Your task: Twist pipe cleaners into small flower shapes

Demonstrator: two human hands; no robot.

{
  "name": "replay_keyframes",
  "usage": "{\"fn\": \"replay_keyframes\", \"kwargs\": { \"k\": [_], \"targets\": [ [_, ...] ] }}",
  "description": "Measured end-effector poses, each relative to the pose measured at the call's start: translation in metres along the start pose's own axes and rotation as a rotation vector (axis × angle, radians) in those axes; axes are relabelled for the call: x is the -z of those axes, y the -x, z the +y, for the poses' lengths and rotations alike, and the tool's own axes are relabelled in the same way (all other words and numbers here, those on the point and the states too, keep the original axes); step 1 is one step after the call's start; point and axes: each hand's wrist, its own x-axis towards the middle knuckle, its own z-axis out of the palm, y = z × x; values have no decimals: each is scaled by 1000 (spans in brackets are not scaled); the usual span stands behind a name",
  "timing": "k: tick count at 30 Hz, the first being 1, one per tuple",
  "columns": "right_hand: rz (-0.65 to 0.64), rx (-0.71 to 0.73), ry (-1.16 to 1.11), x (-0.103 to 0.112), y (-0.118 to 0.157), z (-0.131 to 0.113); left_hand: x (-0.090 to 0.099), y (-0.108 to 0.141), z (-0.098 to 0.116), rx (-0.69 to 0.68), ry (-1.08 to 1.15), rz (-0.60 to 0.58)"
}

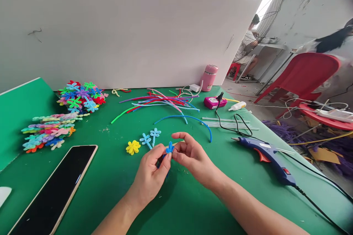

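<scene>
Between my hands is a small blue pipe-cleaner flower (169, 148), its lower part hidden by fingers. My left hand (152, 170) grips it from the left between thumb and fingers. My right hand (191, 156) pinches at its right side with thumb and index finger, the other fingers curled. Just left of the hands lie two light blue flowers with stems (145, 138) and a yellow flower (133, 147). A single blue pipe cleaner (190, 117) curves beyond my right hand on the green table (116, 183).
Loose pipe cleaners (162, 101) lie at the back, flower piles (81, 97) at the left beside a phone (55, 191). On the right are a glue gun (268, 156), clear sticks (226, 123), a purple box (214, 102) and a pink bottle (209, 78). People sit beyond.
</scene>
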Motion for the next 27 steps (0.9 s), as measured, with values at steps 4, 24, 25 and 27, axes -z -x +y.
{"fn": "replay_keyframes", "kwargs": {
  "k": [4,24,25,27],
  "targets": [
    [-29,-316,-247,6,-2,-6,2,0,0,-260,-257,-87],
    [31,672,969,8,1,7,-4,-5,-13,454,723,66],
    [19,700,1011,9,0,6,-4,-5,-12,453,721,53],
    [-5,739,1088,10,-1,5,-4,-5,-12,455,707,30]
  ]
}}
